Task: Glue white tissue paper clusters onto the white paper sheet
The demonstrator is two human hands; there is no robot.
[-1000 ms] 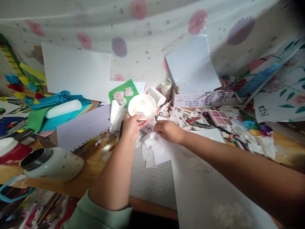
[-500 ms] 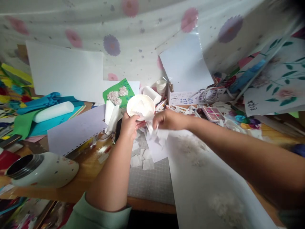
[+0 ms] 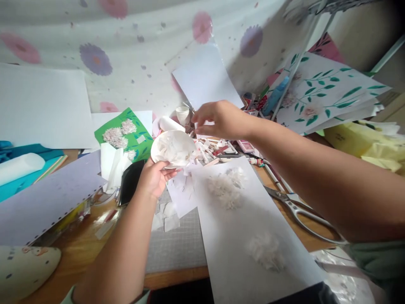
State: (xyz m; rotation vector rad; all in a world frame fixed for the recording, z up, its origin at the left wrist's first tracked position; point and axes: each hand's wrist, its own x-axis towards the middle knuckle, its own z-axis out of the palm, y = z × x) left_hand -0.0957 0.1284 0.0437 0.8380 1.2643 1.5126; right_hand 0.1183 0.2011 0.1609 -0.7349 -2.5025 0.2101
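My left hand [image 3: 155, 178] grips a shallow white paper bowl [image 3: 154, 147] by its near rim, thumb on top and fingers underneath. Loose white tissue pieces [image 3: 177, 148] fill the tilted bowl. Above and right of it, my right hand [image 3: 220, 120] is raised, thumb and fingers apart with nothing visible between them. Below my hands lies a long white sheet [image 3: 218, 240] bearing ruffled white paper flowers [image 3: 228, 188], with another ruffled flower [image 3: 265, 251] nearer me. Small white squares of paper [image 3: 167, 217] are scattered on the grey mat [image 3: 177, 249].
Large scissors [image 3: 303, 215] lie right of the sheet, under my right forearm. Stacked paper cups [image 3: 182, 113] stand behind the bowl. A green card [image 3: 144, 147] with paper flowers is at left. A rounded, speckled container [image 3: 28, 266] sits at lower left.
The view has swung to the right. My right hand has lifted from beside the bowl, its fingers have opened, and the white pieces it held are gone from it. More tissue pieces show in the bowl.
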